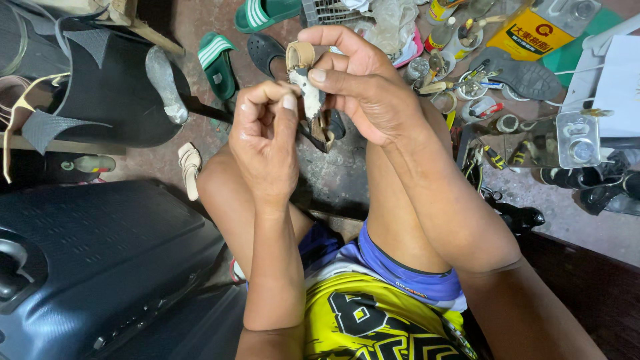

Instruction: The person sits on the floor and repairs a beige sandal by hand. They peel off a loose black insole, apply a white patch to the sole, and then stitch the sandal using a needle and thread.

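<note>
As both pinch, left hand (265, 137), right hand (360, 90), sandal (308, 90)

A dark hard-shell suitcase (93, 260) lies near left, green striped slide sandals (217, 63) and a black shoe sole (523, 73) rest far on the floor (333, 177), with a yellow glue can (533, 30) far right.

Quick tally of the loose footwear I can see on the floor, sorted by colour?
Green slides: 2
Beige sandals: 2, one on the floor, one held in both hands
Black sandal: 1
Grey loose sole: 1
Total: 6
</note>
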The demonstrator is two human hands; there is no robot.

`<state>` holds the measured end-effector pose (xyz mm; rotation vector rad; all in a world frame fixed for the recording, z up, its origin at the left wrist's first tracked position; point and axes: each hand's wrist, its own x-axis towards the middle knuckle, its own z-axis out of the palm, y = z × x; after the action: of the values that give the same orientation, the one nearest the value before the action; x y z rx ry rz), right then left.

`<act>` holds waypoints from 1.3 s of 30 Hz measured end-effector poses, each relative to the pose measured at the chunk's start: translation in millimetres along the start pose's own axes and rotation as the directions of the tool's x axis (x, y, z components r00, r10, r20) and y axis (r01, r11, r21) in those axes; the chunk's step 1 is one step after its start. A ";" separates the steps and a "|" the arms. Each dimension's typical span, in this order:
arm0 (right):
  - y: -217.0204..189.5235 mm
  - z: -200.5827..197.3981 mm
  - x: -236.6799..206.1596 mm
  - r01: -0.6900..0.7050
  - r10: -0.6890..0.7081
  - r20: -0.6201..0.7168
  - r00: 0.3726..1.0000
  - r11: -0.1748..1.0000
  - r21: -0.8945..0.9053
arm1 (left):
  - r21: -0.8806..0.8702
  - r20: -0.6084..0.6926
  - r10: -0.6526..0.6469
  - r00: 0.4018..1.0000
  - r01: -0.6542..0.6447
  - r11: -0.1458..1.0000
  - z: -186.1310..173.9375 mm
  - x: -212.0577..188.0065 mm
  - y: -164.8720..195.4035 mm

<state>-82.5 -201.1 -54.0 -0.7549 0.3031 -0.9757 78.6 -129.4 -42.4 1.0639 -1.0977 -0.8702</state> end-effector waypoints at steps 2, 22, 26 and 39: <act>0.8 -1.2 12.2 0.046 -0.046 0.009 0.999 0.999 -0.014 | 0.042 -0.034 -0.011 0.999 0.012 0.999 0.1 12.9 -1.5; -6.5 -24.6 132.8 0.144 -0.154 -0.035 0.987 0.968 -0.203 | 0.123 -0.095 -0.045 0.994 0.057 0.991 -14.0 134.5 -31.7; -14.1 -29.0 161.2 0.142 -0.155 -0.038 0.987 0.962 -0.233 | 0.297 -0.124 0.012 0.992 0.025 0.954 -11.8 162.2 -28.9; -29.9 -35.7 171.5 0.098 -0.121 -0.045 0.992 0.934 -0.343 | 0.392 -0.129 0.114 0.985 -0.055 0.918 15.2 172.3 -18.4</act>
<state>-27.7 -369.7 -42.5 -1.0660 0.4997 -1.0685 105.7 -298.8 -14.1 1.3740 -1.2072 -0.5010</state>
